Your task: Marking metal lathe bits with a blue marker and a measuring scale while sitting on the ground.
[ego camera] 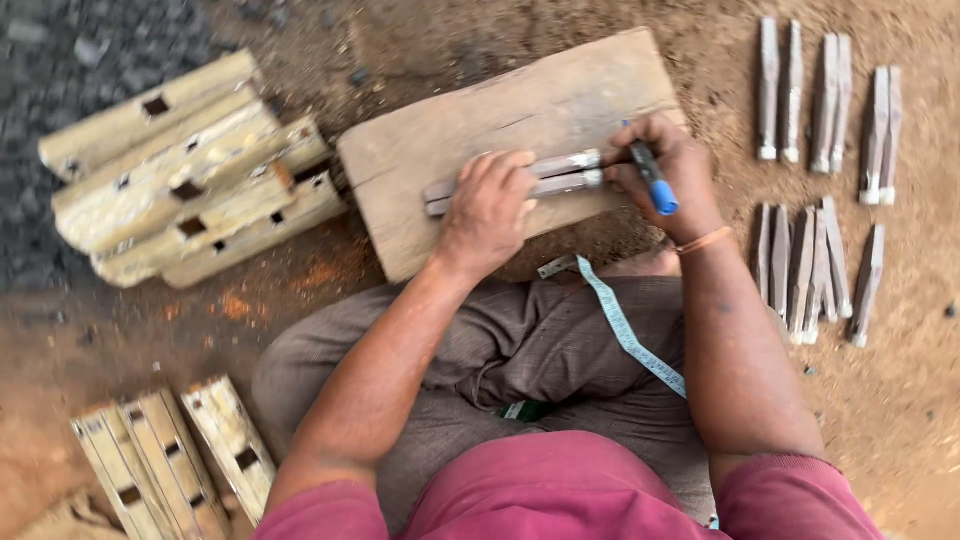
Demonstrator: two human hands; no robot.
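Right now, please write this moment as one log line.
left hand: presses two wooden sticks on board | right hand: holds blue pen at stick ends

Two spindles (520, 178), one pen (652, 178)

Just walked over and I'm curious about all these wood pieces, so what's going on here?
A person sits on the dirt ground with a wooden board in front of their knees. Their left hand presses two slim wooden sticks flat on the board, side by side. Their right hand holds a blue-capped pen at the sticks' right ends. A measuring tape lies across the lap. More slim sticks lie in rows to the right, and thicker slotted wooden blocks are stacked to the left.
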